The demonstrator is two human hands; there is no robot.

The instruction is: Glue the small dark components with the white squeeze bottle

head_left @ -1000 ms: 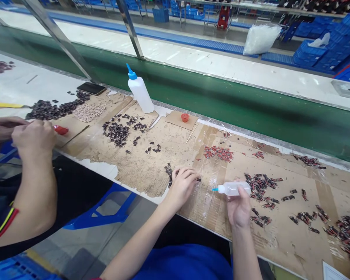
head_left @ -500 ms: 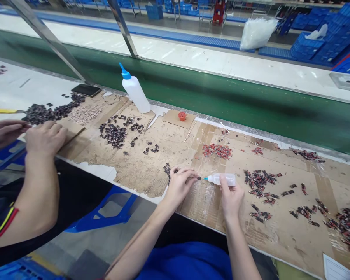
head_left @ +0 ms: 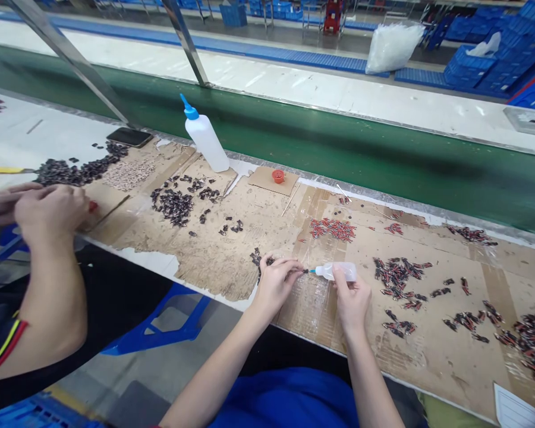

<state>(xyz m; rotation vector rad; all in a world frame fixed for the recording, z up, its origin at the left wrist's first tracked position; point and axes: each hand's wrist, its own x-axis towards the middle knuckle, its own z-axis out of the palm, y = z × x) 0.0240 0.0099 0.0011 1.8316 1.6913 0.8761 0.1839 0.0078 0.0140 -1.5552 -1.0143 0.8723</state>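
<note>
My left hand [head_left: 277, 282] is closed in a pinch on a small dark part [head_left: 305, 271] that pokes out past the fingertips. In my right hand [head_left: 353, 297] is a small clear squeeze bottle [head_left: 339, 271], lying on its side with its thin blue tip at the dark part. Whether the tip touches it I cannot tell. Some loose dark parts [head_left: 255, 257] lie beside my left hand, partly hidden by it. Behind my hands is a pile of small red pieces [head_left: 332, 229]. Red-and-black parts [head_left: 396, 278] lie to the right of my right hand.
A large white bottle with a blue cap [head_left: 207, 142] stands at the back, near a red cup [head_left: 277, 176] on cardboard. A co-worker's hands [head_left: 49, 208] are at work on the left. Dark pieces [head_left: 173, 205] and a phone [head_left: 129, 137] lie between. Behind runs a green belt [head_left: 339, 142].
The squeeze bottle and my right hand have shifted slightly left, its tip now closer to the dark part. My left hand stays put. The co-worker's hands have moved a little left.
</note>
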